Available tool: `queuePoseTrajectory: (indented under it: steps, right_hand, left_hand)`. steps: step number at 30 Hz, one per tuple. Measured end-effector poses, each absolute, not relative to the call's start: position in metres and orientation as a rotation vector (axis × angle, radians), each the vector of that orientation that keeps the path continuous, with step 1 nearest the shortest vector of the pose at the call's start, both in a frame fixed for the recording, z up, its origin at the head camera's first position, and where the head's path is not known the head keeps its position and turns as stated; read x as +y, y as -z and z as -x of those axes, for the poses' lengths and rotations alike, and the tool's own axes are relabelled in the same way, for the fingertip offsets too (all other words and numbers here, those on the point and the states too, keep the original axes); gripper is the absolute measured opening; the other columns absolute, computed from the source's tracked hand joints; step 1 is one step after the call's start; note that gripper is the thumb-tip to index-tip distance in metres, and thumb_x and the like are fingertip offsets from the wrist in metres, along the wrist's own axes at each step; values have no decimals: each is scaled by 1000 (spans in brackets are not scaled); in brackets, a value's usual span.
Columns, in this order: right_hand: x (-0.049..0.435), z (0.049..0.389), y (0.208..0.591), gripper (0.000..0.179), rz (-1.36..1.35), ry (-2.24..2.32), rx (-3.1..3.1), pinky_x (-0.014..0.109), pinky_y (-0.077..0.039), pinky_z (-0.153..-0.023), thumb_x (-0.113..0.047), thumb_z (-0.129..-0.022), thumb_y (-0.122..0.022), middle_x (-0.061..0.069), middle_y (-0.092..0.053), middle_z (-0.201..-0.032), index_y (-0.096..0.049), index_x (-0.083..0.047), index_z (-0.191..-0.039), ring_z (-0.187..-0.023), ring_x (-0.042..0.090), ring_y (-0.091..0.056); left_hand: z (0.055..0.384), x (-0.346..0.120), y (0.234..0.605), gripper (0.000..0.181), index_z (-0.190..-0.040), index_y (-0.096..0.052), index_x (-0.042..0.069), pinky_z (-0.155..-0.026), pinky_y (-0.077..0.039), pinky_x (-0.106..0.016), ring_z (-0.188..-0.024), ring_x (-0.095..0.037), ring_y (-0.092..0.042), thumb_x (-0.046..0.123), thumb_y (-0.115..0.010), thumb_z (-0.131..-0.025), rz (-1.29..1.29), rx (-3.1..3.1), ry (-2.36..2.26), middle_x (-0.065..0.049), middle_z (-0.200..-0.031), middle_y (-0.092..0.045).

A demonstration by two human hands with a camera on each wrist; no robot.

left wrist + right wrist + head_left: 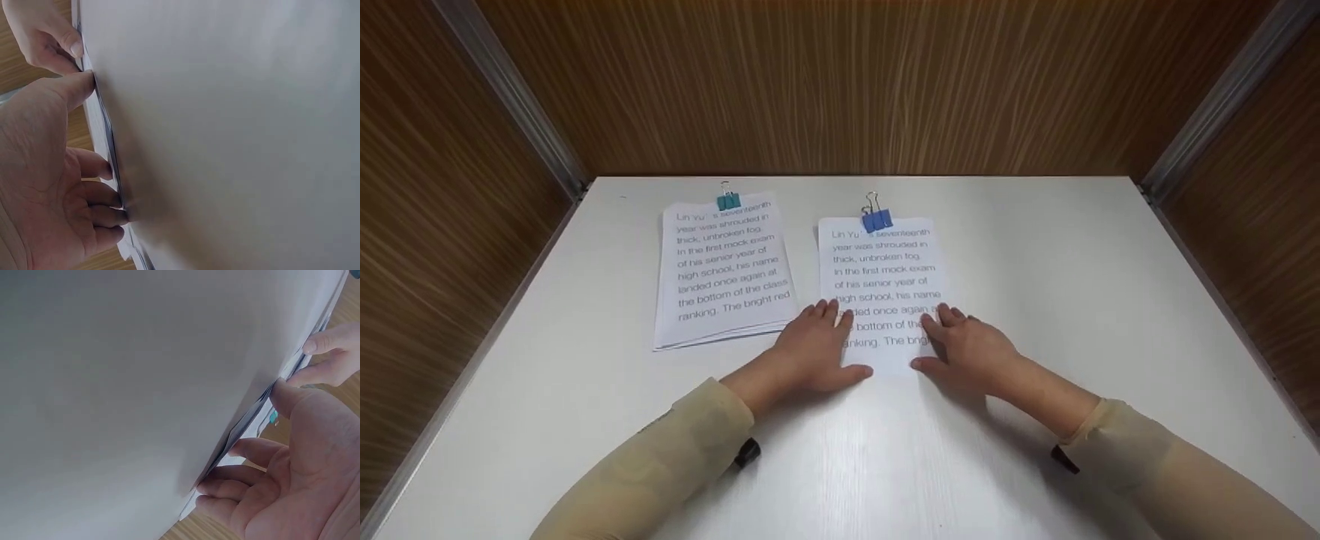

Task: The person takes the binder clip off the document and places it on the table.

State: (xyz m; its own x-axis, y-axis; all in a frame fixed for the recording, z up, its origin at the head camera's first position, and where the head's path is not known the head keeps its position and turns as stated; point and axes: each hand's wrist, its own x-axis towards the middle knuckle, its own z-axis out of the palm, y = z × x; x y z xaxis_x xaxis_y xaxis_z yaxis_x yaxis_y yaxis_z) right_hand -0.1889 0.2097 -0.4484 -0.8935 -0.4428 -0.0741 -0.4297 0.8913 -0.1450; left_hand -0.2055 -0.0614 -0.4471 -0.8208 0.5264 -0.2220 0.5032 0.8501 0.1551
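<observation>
In the head view, a stack of printed paper [885,259] lies flat, with a blue binder clip [876,220] on its top edge. My left hand [814,349] rests at the stack's lower left side, fingers spread and thumb by the bottom edge. On the lower right side lies my right hand [971,349], its fingertips over the sheet's edge. Both wrist views show the left hand [50,174] and right hand [304,461] with relaxed fingers touching down along the paper. To the left sits a second printed stack [727,262] under a teal binder clip [728,200].
The white table [1072,262] has brown wood-grain panels [840,82] behind it and at both sides. Metal corner posts [510,82] stand where the panels meet. Loose sheet edges fan out slightly at the bottom of the left stack.
</observation>
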Motion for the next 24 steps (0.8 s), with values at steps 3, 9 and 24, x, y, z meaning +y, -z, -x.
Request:
queuePoseTrajectory:
  steps: [3, 9, 24]
  right_hand:
    - [209, 182, 450, 74, 691, 207, 2968, 61, -47, -110, -46, -100, -72, 37, -46, -153, -53, 2, -154, -141, 51, -50]
    - [205, 170, 450, 73, 694, 214, 2972, 60, -49, -108, -46, -100, -72, 37, -48, -152, -54, 1, -153, -139, 51, -52]
    - [210, 142, 447, 75, 661, 246, 2959, 63, -49, -106, -49, -99, -73, 34, -47, -155, -55, 0, -153, -139, 52, -52]
  left_hand:
    - [199, -63, 448, 100, -165, -32, -2, -129, -19, -50, -157, -45, -25, 72, -48, -99, -795, 2779, -122, -31, -168, -27]
    - [186, -62, 449, 100, -163, -34, -3, -128, -21, -51, -156, -46, -27, 73, -48, -99, -802, 2788, -122, -32, -167, -29]
    - [163, -63, 450, 101, -162, -35, -5, -128, -20, -51, -157, -44, -27, 73, -48, -100, -851, 2779, -125, -32, -166, -31]
